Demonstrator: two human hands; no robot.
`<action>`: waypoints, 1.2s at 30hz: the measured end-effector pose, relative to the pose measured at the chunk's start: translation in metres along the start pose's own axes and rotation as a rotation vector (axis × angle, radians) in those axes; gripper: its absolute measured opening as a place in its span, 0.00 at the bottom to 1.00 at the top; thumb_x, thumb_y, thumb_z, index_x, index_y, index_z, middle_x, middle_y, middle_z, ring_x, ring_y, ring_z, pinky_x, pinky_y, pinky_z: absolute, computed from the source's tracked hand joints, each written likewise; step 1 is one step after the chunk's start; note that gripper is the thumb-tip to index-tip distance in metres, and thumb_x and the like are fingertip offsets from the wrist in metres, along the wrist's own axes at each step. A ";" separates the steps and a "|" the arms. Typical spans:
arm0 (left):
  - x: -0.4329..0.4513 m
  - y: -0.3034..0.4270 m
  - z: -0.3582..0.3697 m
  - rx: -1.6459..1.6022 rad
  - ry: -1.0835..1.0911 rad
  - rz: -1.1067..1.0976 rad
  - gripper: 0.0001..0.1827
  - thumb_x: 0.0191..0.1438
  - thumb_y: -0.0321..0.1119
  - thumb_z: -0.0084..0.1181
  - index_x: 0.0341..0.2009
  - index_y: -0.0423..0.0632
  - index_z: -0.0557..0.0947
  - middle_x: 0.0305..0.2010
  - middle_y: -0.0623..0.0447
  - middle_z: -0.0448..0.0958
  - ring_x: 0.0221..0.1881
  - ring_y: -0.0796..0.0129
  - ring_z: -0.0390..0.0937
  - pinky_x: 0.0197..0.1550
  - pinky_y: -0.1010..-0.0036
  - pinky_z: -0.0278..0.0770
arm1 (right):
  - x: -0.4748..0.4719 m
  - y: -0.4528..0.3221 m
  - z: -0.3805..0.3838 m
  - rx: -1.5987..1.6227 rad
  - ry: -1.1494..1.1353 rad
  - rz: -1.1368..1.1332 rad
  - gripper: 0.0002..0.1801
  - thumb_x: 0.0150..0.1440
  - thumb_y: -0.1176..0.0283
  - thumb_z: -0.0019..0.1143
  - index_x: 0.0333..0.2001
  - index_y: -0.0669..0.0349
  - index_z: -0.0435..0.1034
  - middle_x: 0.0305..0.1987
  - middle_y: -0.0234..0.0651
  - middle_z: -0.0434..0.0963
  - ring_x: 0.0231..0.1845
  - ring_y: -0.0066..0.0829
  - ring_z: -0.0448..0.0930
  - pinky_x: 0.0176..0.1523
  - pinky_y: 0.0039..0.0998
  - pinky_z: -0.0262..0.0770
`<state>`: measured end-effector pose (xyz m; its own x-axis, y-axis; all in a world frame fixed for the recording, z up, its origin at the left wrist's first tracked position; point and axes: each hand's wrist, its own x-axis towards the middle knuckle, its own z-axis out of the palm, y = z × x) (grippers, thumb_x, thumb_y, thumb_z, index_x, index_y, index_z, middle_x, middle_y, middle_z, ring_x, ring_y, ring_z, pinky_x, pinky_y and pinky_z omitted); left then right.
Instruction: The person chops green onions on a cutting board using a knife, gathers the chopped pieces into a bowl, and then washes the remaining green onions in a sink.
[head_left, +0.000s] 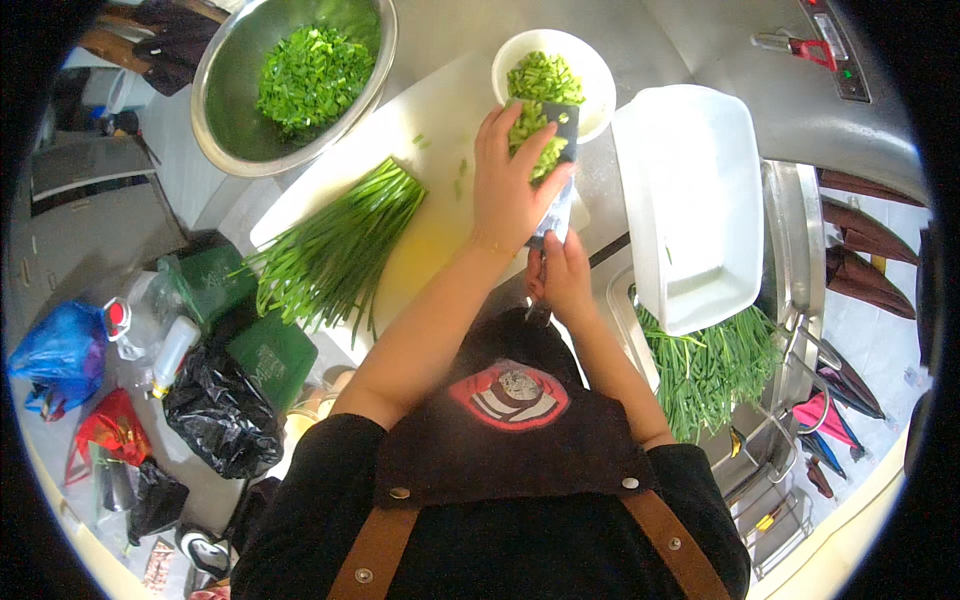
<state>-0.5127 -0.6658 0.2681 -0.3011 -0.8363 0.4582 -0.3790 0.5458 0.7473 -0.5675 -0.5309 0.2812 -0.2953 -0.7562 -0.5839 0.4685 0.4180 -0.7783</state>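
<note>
My right hand (566, 277) grips the handle end of a broad cleaver (556, 214), whose blade points away from me. Chopped green stems (534, 135) lie on the blade. My left hand (506, 180) cups them from the left and above, its fingers spread and pressed against them. The blade's far end reaches over the near rim of a white bowl (604, 94), which holds more chopped stems (546, 75). A bunch of long garlic chives (349, 232), cut ends facing away from me, rests on the white cutting board (442, 240) to the left.
A steel bowl (217, 142) of chopped greens (315, 79) stands at the back left. On the right is a white plastic tub (697, 180) above a heap of uncut chives (712, 367). Bags, including a black one (221, 420), sit low on the left.
</note>
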 end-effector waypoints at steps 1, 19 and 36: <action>0.014 0.006 0.005 -0.012 0.001 0.021 0.30 0.42 0.44 0.75 0.51 0.52 0.82 0.64 0.41 0.66 0.65 0.41 0.63 0.64 0.52 0.64 | 0.005 -0.014 -0.002 0.004 -0.003 -0.039 0.08 0.72 0.66 0.35 0.47 0.55 0.61 0.20 0.28 0.66 0.12 0.20 0.64 0.16 0.25 0.63; 0.102 -0.064 0.101 0.135 -0.141 0.102 0.09 0.57 0.35 0.60 0.42 0.49 0.83 0.49 0.46 0.76 0.56 0.47 0.70 0.60 0.57 0.69 | -0.022 -0.095 -0.046 -0.162 0.155 0.141 0.07 0.71 0.65 0.40 0.44 0.56 0.62 0.22 0.28 0.67 0.13 0.21 0.63 0.17 0.26 0.63; 0.067 -0.088 -0.065 0.710 -0.712 -0.558 0.17 0.51 0.26 0.58 0.48 0.43 0.79 0.55 0.37 0.73 0.52 0.43 0.77 0.55 0.58 0.77 | 0.004 -0.038 -0.063 -1.011 0.004 -0.557 0.07 0.64 0.72 0.52 0.43 0.62 0.74 0.27 0.43 0.80 0.23 0.41 0.80 0.28 0.35 0.75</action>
<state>-0.4429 -0.7732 0.2644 -0.2766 -0.8753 -0.3965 -0.9547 0.2034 0.2171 -0.6388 -0.5184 0.2938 -0.2550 -0.9617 -0.1006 -0.6084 0.2405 -0.7563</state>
